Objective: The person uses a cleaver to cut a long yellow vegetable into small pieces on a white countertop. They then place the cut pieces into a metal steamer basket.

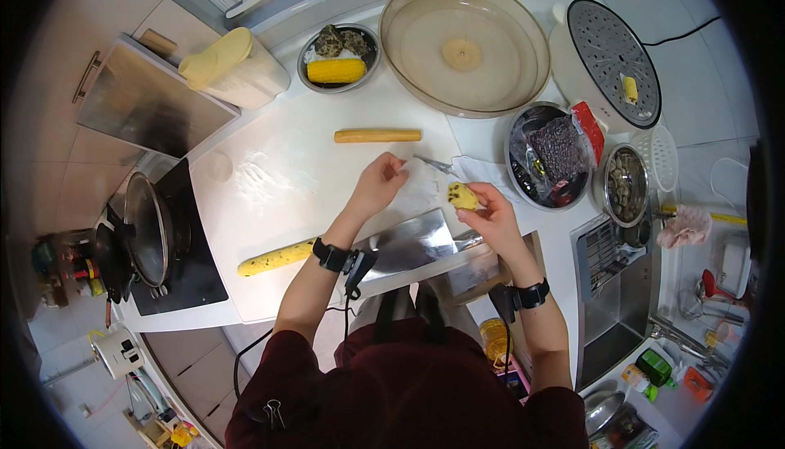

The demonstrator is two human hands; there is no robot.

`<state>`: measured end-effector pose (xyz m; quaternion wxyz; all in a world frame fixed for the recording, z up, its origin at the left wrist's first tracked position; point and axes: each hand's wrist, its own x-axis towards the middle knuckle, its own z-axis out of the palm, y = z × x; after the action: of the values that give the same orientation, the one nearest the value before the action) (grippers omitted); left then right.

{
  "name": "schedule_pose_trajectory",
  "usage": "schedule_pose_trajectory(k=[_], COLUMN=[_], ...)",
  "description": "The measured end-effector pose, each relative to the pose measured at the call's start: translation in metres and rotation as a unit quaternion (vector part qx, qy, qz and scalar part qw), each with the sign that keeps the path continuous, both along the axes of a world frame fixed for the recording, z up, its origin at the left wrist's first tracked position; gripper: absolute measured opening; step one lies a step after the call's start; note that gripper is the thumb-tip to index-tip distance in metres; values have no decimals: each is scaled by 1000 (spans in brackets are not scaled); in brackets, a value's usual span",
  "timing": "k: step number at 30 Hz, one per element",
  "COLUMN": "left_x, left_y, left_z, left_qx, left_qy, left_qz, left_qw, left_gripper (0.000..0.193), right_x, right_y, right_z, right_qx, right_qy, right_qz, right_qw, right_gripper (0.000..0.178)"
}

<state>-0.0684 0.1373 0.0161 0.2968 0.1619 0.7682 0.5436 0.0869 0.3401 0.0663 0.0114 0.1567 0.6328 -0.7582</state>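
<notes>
Between the thumb and fingers of my left hand (378, 186) is a thin sheet of white paper (419, 190). My right hand (493, 217) grips a short piece of yellow dough (463, 196) with dark bits in it, close to the paper's right side. Below the hands a cleaver (411, 244) lies flat on the white board (302, 183), its handle to the right. A long roll of the same spotted dough (276, 259) rests at the board's front left, partly behind my left forearm. Just beyond the paper, scissors (436, 164) are partly covered.
Farther back lies a rolling pin (378, 136). A bowl with corn (337, 71), a large round tan basin (409, 56) and a steamer tray (605, 48) bearing one yellow piece line the back. A hob (192, 244) is left, a sink (613, 318) right.
</notes>
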Motion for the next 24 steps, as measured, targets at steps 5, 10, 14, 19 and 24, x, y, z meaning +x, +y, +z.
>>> schedule_pose_trajectory(k=[5,10,14,19,24], left_x=[23,23,18,23,27], left_y=[-8,-18,-25,-22,-12], left_z=[47,72,86,98,104], left_qx=[149,193,186,194,217], left_qy=[-273,-311,-354,-358,-404], left_qz=[-40,-155,-258,-275,-275], left_qw=[950,918,879,871,845], left_gripper=[13,32,34,39,43], right_x=[-26,-23,-9,8,26], right_y=[-22,-32,-34,-41,-45], right_z=[46,77,89,99,105], right_qx=[251,456,449,465,443], right_qy=[105,120,116,164,147], right_qz=[89,139,151,121,61], right_qw=[958,870,873,862,882], right_gripper=[38,40,39,37,40])
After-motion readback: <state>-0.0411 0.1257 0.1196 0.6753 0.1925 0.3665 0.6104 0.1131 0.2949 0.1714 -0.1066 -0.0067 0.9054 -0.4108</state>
